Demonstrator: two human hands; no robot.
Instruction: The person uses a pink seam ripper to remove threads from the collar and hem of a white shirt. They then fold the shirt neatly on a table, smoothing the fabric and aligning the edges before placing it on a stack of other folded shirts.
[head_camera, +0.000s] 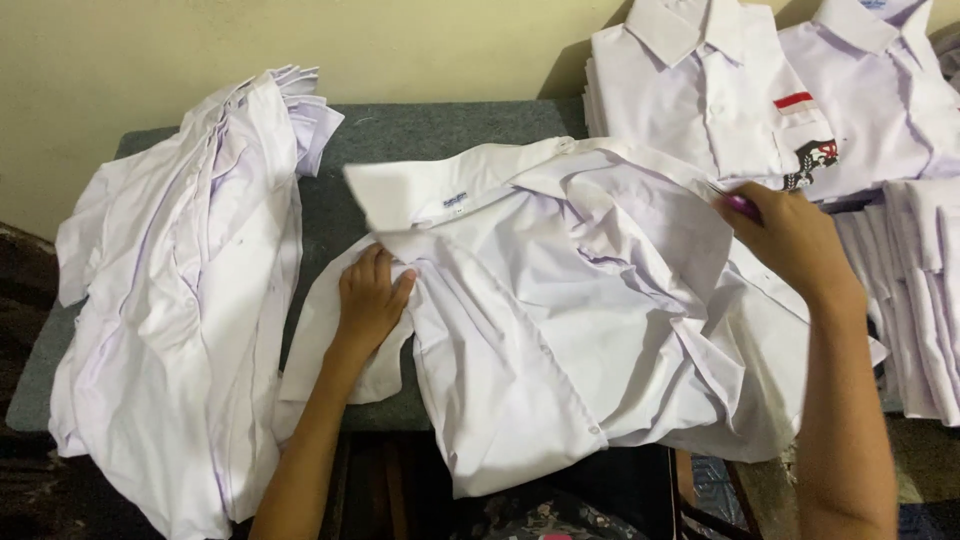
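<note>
A rumpled white shirt (580, 310) lies spread across the grey tabletop (420, 130), its hem hanging over the near edge. The left hand (370, 300) rests flat on it just below the collar (450, 190), fingers together and pressing the cloth down. The right hand (790, 235) sits at the shirt's far right edge, curled around a small purple tool (742, 206). To the left lies a loose heap of white shirts (180, 300); beyond the right hand, folded shirts (720, 90) are stacked against the wall.
</note>
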